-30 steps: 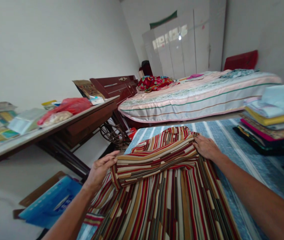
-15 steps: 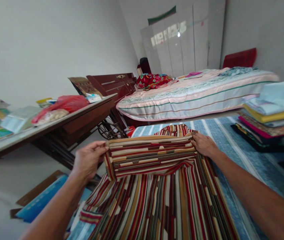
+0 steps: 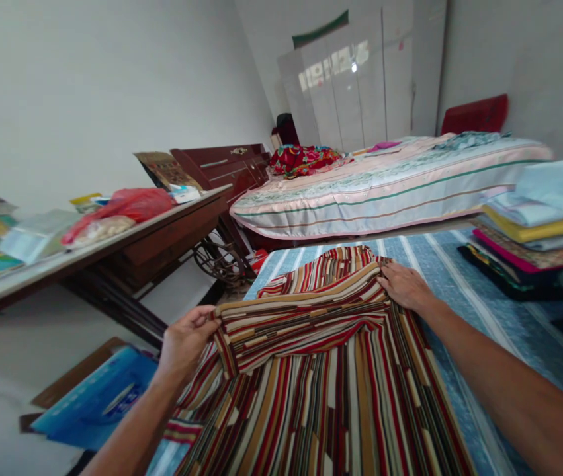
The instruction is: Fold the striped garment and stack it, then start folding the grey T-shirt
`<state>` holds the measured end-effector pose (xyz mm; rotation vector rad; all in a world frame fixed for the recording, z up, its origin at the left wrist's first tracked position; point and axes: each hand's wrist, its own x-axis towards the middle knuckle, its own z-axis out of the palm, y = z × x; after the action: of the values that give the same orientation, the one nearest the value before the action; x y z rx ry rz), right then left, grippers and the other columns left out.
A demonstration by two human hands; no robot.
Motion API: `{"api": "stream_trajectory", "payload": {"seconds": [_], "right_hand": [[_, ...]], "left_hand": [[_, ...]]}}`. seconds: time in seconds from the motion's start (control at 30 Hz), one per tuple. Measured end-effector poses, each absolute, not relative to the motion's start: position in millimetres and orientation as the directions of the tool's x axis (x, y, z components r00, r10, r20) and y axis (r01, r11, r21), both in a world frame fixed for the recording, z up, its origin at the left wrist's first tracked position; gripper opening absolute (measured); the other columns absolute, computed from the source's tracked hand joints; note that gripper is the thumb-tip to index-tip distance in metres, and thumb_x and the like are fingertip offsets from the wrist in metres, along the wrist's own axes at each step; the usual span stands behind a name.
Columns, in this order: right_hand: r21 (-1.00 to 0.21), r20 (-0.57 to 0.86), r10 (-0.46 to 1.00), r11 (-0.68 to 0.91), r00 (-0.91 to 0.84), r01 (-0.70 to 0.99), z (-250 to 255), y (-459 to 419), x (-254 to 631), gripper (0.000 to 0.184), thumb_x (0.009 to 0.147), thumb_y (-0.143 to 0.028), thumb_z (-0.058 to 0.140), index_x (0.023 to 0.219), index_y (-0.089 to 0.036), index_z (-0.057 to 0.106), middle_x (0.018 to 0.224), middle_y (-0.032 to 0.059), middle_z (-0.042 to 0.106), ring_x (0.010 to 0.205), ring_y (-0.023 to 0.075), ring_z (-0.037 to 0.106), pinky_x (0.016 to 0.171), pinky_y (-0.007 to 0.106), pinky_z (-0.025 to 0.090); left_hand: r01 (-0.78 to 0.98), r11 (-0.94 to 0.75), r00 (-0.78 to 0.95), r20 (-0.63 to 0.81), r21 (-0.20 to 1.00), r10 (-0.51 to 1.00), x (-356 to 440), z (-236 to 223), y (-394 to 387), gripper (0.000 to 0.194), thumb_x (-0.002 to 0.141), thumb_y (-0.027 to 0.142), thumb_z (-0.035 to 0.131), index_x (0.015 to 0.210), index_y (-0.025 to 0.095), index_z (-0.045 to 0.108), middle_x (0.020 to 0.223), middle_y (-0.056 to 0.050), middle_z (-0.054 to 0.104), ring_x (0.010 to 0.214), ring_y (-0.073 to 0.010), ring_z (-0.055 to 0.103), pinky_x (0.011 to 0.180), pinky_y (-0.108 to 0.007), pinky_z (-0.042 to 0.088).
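Note:
A striped garment [image 3: 311, 403] in red, brown, tan and cream lies spread over a blue bed cover with white stripes [image 3: 464, 291]. One part of it, perhaps a sleeve, runs crosswise between my hands. My left hand [image 3: 189, 337] pinches the left end of this crosswise part, lifted slightly. At its right end, near the garment's shoulder, my right hand [image 3: 403, 284] is closed on the cloth, fingertips partly hidden. More of the same striped cloth shows beyond the crosswise part.
On the right stands a stack of folded clothes [image 3: 539, 231]. A long table [image 3: 182, 208] with a red plastic bag [image 3: 137, 205] on it is at the left. Below it lies a blue bag [image 3: 107, 396]. Behind is a second bed [image 3: 385, 182] with a patterned sheet.
My left hand has moved down and slightly right with its end of the cloth, so the crosswise part now slants. My right hand has stayed in place.

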<state>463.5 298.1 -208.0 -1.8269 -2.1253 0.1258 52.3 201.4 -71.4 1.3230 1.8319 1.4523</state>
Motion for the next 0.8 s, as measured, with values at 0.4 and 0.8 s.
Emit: {"api": "stream_trajectory", "payload": {"seconds": [0.4, 0.8], "right_hand": [[-0.248, 0.155, 0.979, 0.166, -0.131, 0.954, -208.9, 299.0, 463.8, 0.035, 0.095, -0.036, 0.030, 0.111, -0.016, 0.053, 0.120, 0.0109, 0.054, 0.121, 0.0232, 0.042, 0.096, 0.037, 0.032], [-0.224, 0.112, 0.983, 0.167, -0.145, 0.960, -206.2, 310.5, 467.7, 0.032, 0.092, -0.034, 0.037, 0.108, -0.016, 0.058, 0.115, 0.0102, 0.060, 0.113, 0.0216, 0.050, 0.093, 0.033, 0.037]], "left_hand": [[0.165, -0.087, -0.474, 0.156, 0.982, 0.867, 63.0, -64.2, 190.6, 0.040, 0.043, 0.022, 0.079, 0.076, 0.018, 0.056, 0.056, 0.006, 0.062, 0.045, -0.0106, 0.057, 0.043, -0.019, 0.047], [0.020, 0.146, -0.467, -0.120, 0.989, 0.876, 53.4, -89.1, 190.7, 0.037, 0.052, 0.016, 0.077, 0.087, 0.016, 0.061, 0.071, -0.002, 0.068, 0.055, -0.0157, 0.065, 0.047, -0.023, 0.051]]}}
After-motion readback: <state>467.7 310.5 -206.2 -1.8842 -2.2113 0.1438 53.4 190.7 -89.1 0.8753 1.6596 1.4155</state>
